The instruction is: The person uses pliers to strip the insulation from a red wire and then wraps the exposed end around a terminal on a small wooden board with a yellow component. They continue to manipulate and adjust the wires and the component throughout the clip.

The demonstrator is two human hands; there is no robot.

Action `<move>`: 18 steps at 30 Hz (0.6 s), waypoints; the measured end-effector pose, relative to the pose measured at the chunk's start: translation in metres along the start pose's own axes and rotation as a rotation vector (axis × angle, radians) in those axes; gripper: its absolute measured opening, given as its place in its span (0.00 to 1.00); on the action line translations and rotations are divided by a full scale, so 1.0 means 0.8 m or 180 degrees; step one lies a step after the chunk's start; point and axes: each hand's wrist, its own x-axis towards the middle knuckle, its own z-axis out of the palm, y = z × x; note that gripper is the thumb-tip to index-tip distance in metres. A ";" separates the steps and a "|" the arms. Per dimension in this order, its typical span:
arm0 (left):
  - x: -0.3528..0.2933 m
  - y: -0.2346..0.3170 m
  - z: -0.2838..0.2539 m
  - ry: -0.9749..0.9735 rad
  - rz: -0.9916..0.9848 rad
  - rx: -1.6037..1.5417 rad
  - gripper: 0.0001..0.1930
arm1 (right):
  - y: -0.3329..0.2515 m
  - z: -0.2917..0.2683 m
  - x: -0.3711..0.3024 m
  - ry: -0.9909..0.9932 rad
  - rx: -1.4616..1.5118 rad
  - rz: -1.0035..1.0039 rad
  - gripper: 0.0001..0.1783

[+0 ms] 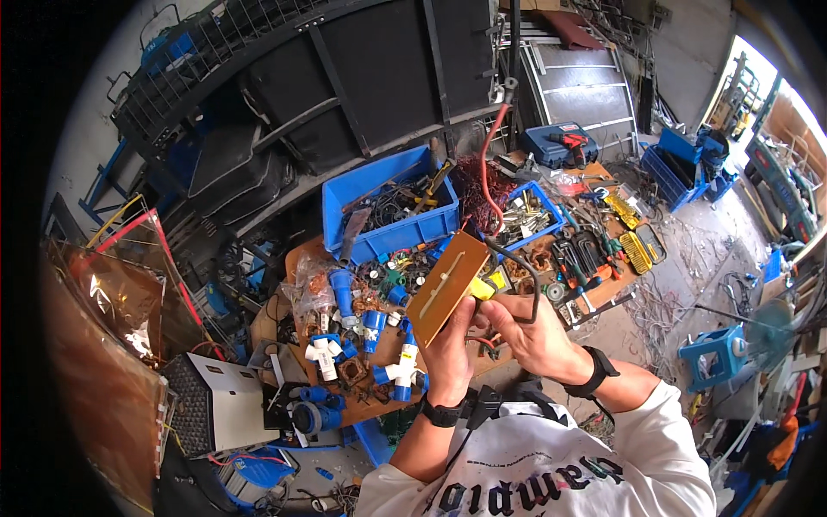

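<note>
My left hand (451,349) grips a flat orange-brown board (446,286) with a pale slot down its middle, holding it tilted above the workbench. A yellow part (482,289) sits at the board's right edge. My right hand (531,332) pinches a black wire (522,269) that loops up beside that yellow part. A red wire (488,168) rises from behind the board toward the back. Both wrists wear black bands.
The wooden workbench (603,289) holds blue and white plug connectors (372,332), a blue bin (389,211) of tools, a smaller blue tray (532,215) of metal parts, pliers and screwdrivers (594,250). A drill case (564,142) sits behind. A blue stool (711,353) stands right, a white box (222,403) left.
</note>
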 end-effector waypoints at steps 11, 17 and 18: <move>0.024 0.006 -0.028 -0.0346 -0.0735 -0.0396 0.17 | -0.013 -0.007 0.001 -0.0508 -0.0754 -0.0208 0.11; 0.026 0.002 -0.041 -0.0243 -0.1438 -0.0804 0.21 | -0.021 -0.038 0.016 -0.0474 -0.0347 -0.0295 0.11; 0.026 0.004 -0.045 -0.0444 -0.1546 -0.0923 0.22 | -0.027 -0.043 0.017 -0.0354 -0.0244 0.0132 0.11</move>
